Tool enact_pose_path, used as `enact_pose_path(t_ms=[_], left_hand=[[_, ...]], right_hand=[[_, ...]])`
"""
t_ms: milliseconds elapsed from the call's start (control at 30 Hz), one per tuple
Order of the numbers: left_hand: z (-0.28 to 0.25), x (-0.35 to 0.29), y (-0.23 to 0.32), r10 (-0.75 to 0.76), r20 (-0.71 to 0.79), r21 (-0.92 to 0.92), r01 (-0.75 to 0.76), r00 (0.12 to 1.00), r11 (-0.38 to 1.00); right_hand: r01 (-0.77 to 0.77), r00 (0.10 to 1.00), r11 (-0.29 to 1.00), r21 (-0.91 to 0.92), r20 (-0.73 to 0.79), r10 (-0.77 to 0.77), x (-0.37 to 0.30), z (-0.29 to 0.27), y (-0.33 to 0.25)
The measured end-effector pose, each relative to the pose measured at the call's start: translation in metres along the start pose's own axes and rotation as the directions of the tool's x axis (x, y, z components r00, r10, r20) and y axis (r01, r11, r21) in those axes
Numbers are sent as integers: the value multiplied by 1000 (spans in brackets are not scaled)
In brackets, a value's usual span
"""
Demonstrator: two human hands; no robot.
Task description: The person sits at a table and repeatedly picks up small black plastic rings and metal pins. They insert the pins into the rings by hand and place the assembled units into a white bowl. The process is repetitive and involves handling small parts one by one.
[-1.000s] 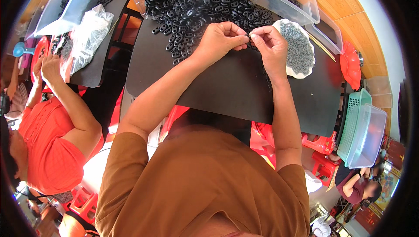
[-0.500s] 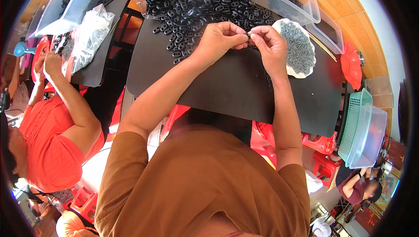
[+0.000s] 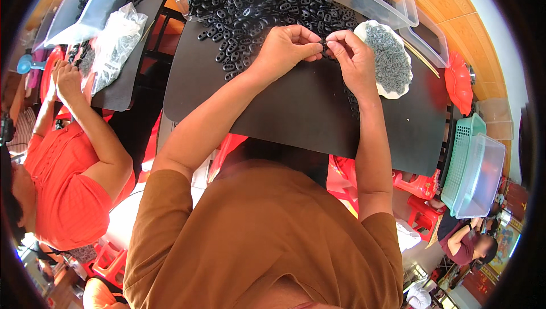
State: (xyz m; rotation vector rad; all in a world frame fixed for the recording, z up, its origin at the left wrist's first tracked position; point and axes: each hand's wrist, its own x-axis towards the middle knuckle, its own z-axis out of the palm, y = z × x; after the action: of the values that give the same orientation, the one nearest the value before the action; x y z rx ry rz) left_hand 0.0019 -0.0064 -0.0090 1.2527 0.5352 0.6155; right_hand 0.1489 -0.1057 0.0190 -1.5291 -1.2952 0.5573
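Over the dark table (image 3: 284,110), my left hand (image 3: 287,50) and my right hand (image 3: 350,61) meet fingertip to fingertip, both pinched. Between them shows a small black piece (image 3: 325,46), mostly covered by the fingers. Just beyond spreads a large heap of black oval pieces (image 3: 256,7), each with two holes. Close by on the right of my right hand, a white scalloped dish (image 3: 408,78) holds many tiny grey, translucent-looking parts (image 3: 388,58). A dark strand of small black pieces (image 3: 351,101) lies beside my right wrist, partly hidden by it.
Clear plastic bins (image 3: 375,4) stand at the far right, near thin yellow sticks (image 3: 421,58). A red dish (image 3: 458,84) and a green basket (image 3: 462,155) sit off the right edge. Leftward, a co-worker in red (image 3: 74,184) works at another table with a plastic bag (image 3: 116,47).
My hands stay together in nearly the same place, with fingertips slightly shifted. A pale speck between them no longer shows; a black piece does. The co-worker's hands have moved slightly.
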Motion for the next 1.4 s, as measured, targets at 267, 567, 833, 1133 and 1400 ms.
enact_pose_path(t_ms=[267,567,833,1133,1400], left_hand=[[1,-1,2,-25,4,8,25,1000,1000],[-1,-1,-4,-24,-7,-67,23,1000,998],[-1,-1,-4,-16,-8,-120,15,1000,993],[1,1,-7,-24,-55,-299,7,998,954],[-23,3,17,260,-142,37,-258,955,966]], right_hand=[[52,999,995,-84,5,-52,-1,4,-3],[-7,1000,999,40,5,7,-2,9,1],[-28,1000,997,70,8,27,-1,9,5],[-62,997,958,279,-32,74,-2,15,2],[-74,995,941,329,-40,92,0,1,13]])
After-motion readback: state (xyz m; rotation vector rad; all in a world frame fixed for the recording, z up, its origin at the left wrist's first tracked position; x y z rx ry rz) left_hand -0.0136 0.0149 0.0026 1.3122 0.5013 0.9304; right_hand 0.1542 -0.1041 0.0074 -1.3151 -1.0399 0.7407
